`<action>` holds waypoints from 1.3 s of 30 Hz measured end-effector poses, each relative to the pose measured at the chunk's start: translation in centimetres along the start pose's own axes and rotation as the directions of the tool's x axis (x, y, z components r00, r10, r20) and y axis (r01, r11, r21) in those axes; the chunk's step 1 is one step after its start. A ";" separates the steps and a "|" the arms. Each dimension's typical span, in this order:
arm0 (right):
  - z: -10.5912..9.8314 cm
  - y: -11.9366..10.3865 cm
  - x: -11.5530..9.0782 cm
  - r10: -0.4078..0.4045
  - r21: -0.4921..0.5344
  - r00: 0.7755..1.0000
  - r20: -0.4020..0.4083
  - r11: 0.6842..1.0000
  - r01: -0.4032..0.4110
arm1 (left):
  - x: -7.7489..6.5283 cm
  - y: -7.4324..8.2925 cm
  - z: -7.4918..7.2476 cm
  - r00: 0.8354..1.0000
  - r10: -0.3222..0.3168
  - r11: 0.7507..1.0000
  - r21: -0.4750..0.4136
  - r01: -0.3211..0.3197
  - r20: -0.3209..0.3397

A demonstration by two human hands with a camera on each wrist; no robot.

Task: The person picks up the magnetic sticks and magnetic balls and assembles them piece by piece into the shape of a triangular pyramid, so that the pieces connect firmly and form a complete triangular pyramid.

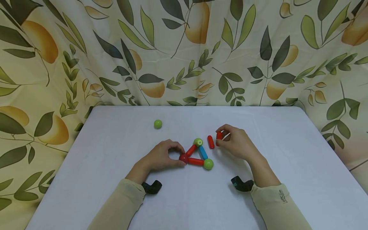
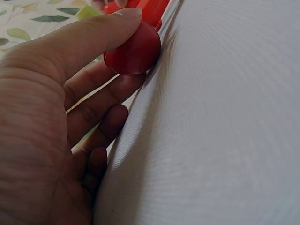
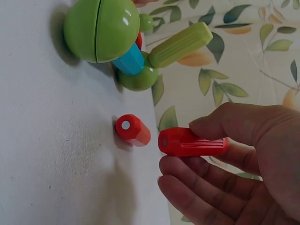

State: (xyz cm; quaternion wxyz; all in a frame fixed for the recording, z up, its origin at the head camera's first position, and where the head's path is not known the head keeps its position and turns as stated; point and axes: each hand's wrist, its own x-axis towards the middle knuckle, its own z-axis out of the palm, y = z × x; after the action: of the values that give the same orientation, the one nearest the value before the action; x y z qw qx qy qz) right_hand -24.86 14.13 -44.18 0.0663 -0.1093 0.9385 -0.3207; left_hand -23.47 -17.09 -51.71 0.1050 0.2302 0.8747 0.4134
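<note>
My left hand (image 1: 161,155) pinches a red ball (image 1: 183,158) between thumb and fingers, at the left corner of a triangle on the table. Two red magnetic rods (image 1: 196,162) run from that ball to a near green ball (image 1: 208,164) and a far green ball (image 1: 198,142). A blue rod (image 1: 203,152) joins the green balls. In the right wrist view, a light green rod (image 3: 180,44) sticks up from the far ball. My right hand (image 1: 237,142) grips a loose red rod (image 3: 192,142) by its sides, raised above the table.
Another red rod (image 1: 210,142) lies between the triangle and my right hand, a silvery disc in its end. A loose green ball (image 1: 157,124) sits toward the back left. Behind the white-covered table (image 1: 184,198) hangs a leaf-patterned curtain (image 1: 184,64).
</note>
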 end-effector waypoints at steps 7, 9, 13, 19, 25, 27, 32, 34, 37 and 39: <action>0.4 0.0 -0.1 -0.022 0.021 1.000 0.011 1.000 0.022 | -0.2 -0.1 0.2 1.000 -0.008 1.000 0.003 0.008 0.005; 0.4 0.0 -0.1 -0.027 0.024 1.000 0.012 0.999 0.027 | -0.2 -0.2 0.2 1.000 -0.005 1.000 0.000 0.005 0.006; 0.5 0.0 -0.2 -0.048 0.028 0.999 0.000 0.998 0.048 | -0.2 -0.1 0.2 1.000 0.006 1.000 -0.003 -0.006 0.010; 0.5 -0.3 -0.4 -0.084 0.027 0.996 -0.025 0.996 0.084 | -0.3 0.1 0.0 1.000 0.015 1.000 -0.009 -0.015 0.004; 0.6 -0.7 -0.6 -0.138 0.029 0.990 -0.035 0.990 0.139 | -0.2 0.1 0.0 1.000 0.011 1.000 -0.006 -0.011 0.002; 0.7 -0.8 -0.6 -0.166 0.026 0.985 -0.042 0.986 0.167 | -0.2 0.1 0.0 1.000 0.007 1.000 -0.004 -0.007 0.002; 0.7 -1.2 -0.7 -0.230 0.037 0.973 -0.038 0.972 0.231 | 0.0 -0.1 0.0 1.000 0.007 1.000 0.003 -0.007 0.006; 0.7 -1.4 -0.7 -0.250 0.041 0.968 -0.030 0.967 0.251 | 0.1 -0.2 0.0 1.000 0.009 1.000 0.007 -0.009 0.007; 0.7 -1.6 -0.7 -0.273 0.045 0.962 -0.020 0.961 0.273 | 0.1 -0.1 -0.1 1.000 0.012 1.000 0.010 -0.012 0.006; 0.7 -1.7 -0.7 -0.285 0.047 0.958 -0.015 0.957 0.285 | 0.0 -0.1 -0.1 1.000 0.013 1.000 0.010 -0.013 0.002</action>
State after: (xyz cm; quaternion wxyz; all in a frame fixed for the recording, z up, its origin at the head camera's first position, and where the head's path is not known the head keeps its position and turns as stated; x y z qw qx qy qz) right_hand -23.73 12.56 -43.63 0.0184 -0.2406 0.9051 -0.3502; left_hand -23.58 -17.19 -51.72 0.1022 0.2367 0.8751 0.4096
